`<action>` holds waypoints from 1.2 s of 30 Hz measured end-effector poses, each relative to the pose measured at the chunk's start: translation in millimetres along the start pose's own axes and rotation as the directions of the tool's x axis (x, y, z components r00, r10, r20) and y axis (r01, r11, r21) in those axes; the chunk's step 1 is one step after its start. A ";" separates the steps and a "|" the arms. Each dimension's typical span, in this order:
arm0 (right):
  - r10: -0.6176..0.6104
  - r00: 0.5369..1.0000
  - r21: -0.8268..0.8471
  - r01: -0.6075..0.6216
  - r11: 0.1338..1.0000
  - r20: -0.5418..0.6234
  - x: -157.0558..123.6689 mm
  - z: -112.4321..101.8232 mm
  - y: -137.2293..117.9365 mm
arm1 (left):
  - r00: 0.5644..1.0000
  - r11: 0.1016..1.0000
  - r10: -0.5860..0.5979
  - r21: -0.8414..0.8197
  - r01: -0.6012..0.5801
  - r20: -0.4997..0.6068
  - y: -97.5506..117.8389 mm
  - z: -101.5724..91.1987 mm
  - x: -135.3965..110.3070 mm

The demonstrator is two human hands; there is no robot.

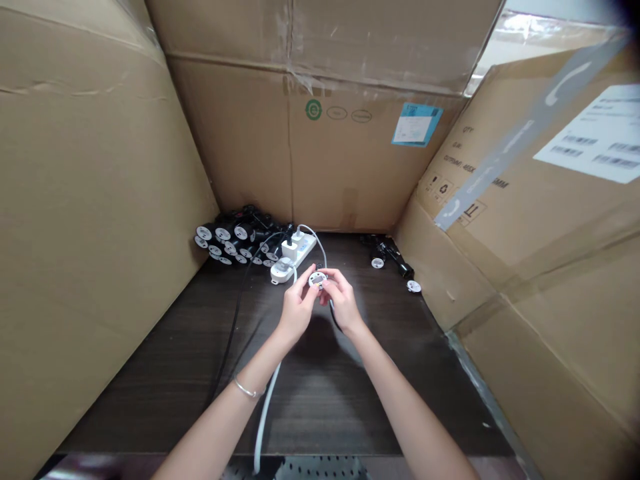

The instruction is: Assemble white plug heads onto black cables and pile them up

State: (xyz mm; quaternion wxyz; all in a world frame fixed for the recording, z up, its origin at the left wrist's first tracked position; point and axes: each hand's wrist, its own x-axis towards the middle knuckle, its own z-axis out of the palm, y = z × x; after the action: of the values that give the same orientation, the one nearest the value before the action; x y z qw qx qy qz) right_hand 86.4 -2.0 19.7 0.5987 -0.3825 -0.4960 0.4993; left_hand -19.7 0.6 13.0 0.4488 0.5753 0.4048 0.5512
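Observation:
My left hand (297, 305) and my right hand (342, 299) meet above the middle of a dark wooden table (320, 393). Both pinch a small round white device (317, 279) with a black body, held between the fingertips. A white cable (265, 413) runs under my left forearm toward a white power strip (295, 257) lying just behind the hands. A thin bracelet sits on my left wrist.
A pile of several black devices with white round faces (235, 243) lies at the back left. Two more of them (395, 263) lie at the back right. Tall cardboard boxes (90, 213) wall in the table on the left, back and right. A black cable (233, 320) crosses the table.

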 end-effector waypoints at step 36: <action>-0.050 0.998 -0.231 0.040 0.972 -0.033 -1.7 -2.3 2.2 | 0.999 0.981 -0.032 -0.193 0.028 -0.016 6.3 0.5 1.4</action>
State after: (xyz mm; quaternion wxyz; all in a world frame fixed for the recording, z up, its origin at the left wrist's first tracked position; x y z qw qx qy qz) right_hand 88.1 -3.2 16.8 0.5711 -0.4475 -0.5472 0.4173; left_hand -19.3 0.3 19.4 0.5068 0.5177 0.3625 0.5863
